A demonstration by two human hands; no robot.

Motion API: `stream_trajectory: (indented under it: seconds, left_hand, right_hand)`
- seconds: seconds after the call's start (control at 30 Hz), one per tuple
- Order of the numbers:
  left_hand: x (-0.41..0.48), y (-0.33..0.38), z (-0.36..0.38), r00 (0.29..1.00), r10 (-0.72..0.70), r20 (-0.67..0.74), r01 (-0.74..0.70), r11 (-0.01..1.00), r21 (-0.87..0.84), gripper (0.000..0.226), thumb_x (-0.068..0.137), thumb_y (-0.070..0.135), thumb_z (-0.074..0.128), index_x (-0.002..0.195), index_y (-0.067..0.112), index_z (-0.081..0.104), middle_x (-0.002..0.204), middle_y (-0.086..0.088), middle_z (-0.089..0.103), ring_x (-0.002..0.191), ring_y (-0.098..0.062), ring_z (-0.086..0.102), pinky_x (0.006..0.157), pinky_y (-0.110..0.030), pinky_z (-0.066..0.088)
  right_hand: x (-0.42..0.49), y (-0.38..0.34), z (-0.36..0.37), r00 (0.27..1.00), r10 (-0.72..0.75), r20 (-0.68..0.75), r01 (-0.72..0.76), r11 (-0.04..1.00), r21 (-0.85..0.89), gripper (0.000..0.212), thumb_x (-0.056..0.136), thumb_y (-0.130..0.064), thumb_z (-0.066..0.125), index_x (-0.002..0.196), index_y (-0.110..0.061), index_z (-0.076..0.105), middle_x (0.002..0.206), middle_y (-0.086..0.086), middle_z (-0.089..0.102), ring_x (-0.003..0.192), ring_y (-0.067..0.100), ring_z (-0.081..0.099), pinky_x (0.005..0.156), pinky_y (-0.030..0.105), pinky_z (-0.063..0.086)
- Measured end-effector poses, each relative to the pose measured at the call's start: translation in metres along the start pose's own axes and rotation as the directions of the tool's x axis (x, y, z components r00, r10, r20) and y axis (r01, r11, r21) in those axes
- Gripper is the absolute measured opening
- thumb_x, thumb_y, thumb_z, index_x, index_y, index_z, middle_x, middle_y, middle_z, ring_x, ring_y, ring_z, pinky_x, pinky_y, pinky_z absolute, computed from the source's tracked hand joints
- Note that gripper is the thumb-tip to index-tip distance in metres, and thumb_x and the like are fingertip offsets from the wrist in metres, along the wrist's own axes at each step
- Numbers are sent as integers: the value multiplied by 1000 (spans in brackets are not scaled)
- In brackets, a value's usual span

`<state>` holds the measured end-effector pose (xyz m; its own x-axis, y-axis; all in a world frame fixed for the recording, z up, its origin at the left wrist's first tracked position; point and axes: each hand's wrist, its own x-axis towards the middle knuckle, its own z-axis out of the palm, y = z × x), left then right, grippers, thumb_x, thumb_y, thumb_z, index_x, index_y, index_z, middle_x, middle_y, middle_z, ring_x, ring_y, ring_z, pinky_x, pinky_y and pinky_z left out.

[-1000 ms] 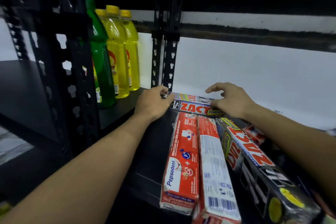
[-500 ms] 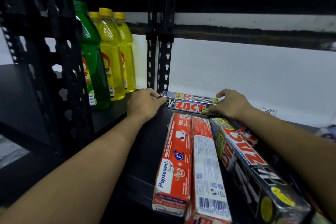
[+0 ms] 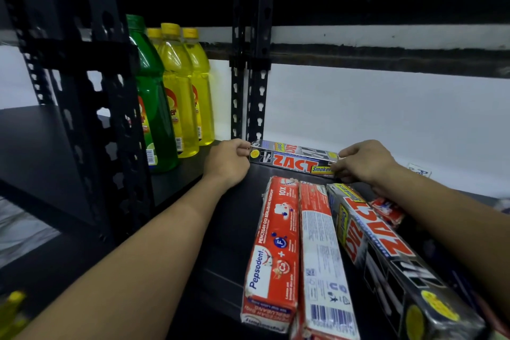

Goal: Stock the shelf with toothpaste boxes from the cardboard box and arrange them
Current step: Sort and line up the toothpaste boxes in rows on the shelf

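Here on the shelf [image 3: 225,232], left hand [image 3: 226,164] and right hand [image 3: 364,164] hold Zact box [image 3: 292,159].

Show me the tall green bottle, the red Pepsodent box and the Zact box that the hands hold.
Tall green plastic bottle [image 3: 154,119]: head view, on its belly.
Red Pepsodent cardboard box [image 3: 276,240]: head view, on its top face.
Silver Zact cardboard box [image 3: 292,163]: head view, on its red lettering.
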<state>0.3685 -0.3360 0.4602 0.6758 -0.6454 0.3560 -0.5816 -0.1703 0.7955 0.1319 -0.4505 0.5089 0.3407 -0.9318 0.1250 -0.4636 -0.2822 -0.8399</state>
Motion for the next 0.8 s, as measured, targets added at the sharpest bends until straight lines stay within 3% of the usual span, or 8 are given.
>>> stream_trajectory:
  seconds: [0.23,0.4,0.8]
  left_hand:
    - [0,1,0,1000,-2,12,2,1000,6,40,84,5,61,118,27,65,112,10,69,103,-12,65,96,-37,53]
    - [-2,2,0,997,19,73,-19,1000,4,49,86,2,56,131,22,59,125,5,66,109,-12,63,101,-38,50]
    - [-4,4,-2,989,19,150,-26,999,42,64,82,-1,53,141,23,49,138,4,58,118,-12,60,106,-39,46]
  right_hand:
    - [-1,0,0,1000,6,8,-7,999,34,19,73,6,79,80,-6,66,69,17,70,65,33,70,75,45,61]
    - [-1,0,-1,1000,10,20,-11,998,65,16,76,4,74,74,-10,67,73,20,72,81,38,73,79,47,60]
    - [0,1,1,998,11,64,-18,994,107,17,79,5,69,78,-12,68,77,17,70,89,37,72,72,39,56]
